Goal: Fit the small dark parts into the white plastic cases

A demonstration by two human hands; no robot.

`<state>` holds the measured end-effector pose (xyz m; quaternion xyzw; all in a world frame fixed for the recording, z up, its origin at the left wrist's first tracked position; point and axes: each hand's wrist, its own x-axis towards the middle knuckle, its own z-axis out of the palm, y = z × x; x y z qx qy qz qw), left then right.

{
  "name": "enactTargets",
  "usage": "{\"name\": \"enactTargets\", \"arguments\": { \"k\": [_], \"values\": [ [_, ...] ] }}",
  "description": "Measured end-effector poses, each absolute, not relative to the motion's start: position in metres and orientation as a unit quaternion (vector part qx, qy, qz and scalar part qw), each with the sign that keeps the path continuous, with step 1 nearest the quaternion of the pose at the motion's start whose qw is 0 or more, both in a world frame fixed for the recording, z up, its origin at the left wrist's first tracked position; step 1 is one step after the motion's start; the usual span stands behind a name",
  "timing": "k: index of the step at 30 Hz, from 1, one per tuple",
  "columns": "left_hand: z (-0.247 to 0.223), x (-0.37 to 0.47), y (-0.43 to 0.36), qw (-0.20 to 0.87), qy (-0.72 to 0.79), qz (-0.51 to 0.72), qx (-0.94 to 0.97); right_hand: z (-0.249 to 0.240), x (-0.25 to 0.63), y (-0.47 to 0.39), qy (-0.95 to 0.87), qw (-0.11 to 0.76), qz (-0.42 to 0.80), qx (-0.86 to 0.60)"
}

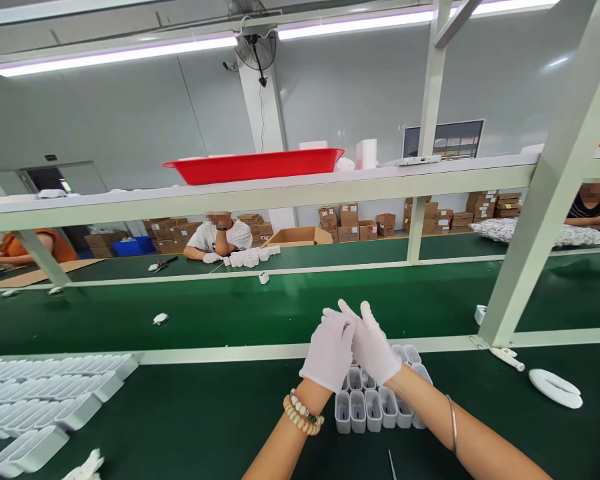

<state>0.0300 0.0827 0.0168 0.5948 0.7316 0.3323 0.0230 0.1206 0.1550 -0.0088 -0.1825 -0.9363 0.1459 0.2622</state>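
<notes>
- Green desk (205, 413): white cups (374, 419) stand in rows, likely for reach.
- Left hand (329, 350) meets open, seemingly empty right hand (375, 347); the left grip's hold cannot be told.

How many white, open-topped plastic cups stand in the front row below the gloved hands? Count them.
6 visible: four white cups at the row's left, then two partly covered by the right forearm; more may be hidden behind it.

White open-topped containers (389, 419) stand upright in close rows on the green bench (215, 413)
</notes>
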Motion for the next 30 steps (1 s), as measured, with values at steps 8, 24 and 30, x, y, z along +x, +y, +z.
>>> {"name": "enactTargets", "arguments": {
  "k": [8, 24, 30],
  "values": [
    [0.017, 0.032, 0.084, -0.003, 0.758, 0.295, 0.582, -0.005, 0.12, 0.15, -0.968, 0.053, -0.115, -0.217],
    [0.011, 0.021, 0.085, 0.125, 0.7, 0.359, 0.604, -0.011, 0.119, 0.147, -0.692, 0.298, 0.635, -0.173],
    [0.009, 0.013, 0.093, 0.12, 0.691, 0.468, 0.537, -0.008, 0.114, 0.146, -0.651, 0.353, 0.641, -0.201]
  ]
}}
